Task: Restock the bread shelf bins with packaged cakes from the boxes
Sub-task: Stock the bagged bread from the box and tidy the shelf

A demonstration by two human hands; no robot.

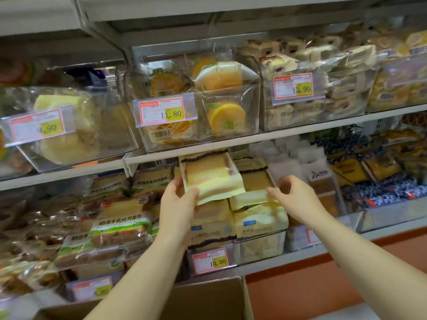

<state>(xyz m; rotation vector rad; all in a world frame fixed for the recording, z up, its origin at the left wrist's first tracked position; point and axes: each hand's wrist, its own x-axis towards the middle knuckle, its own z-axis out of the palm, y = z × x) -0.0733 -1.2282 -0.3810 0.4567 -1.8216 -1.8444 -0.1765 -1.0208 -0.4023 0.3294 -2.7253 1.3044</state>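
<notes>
- Toast bread packs (120, 229), green and white labels, are stacked on the lower shelf well to the left of the left hand.
- 9.90 bin (76, 158), clear plastic, sits on the upper shelf, up and left of the left hand; it holds pale yellow cakes.
- Left hand (178, 197): fingers curled, gripping the near left corner of a cake pack (210, 176). The thumb lies on top of the pale yellow end flap, the fingers below it.
- The cake pack is raised, tilted with its far end upward, just under the upper shelf edge. It shows a yellow sponge slab in clear wrap with a dark trim at the far end.
- 11.80 bin (251, 107) is directly above the left hand, with round orange-yellow cakes inside.
- 10.80 bin (261, 248) is below and between both hands, piled with packs of the same kind.
- Cardboard box (208, 301), open, is at the bottom edge under the left forearm; its contents are not visible.
- Second cake pack (251, 181) lies on top of the pile, just right of the held one.
- Right hand (293, 197): fingers curled, thumb tip on the second cake pack's end flap, pinching its near right corner.
- White packs (318, 172) are just beyond the right hand; blue-patterned packs (392, 188) are farther right.
- 13.90 bin (323, 116) is up and right of the right hand.
</notes>
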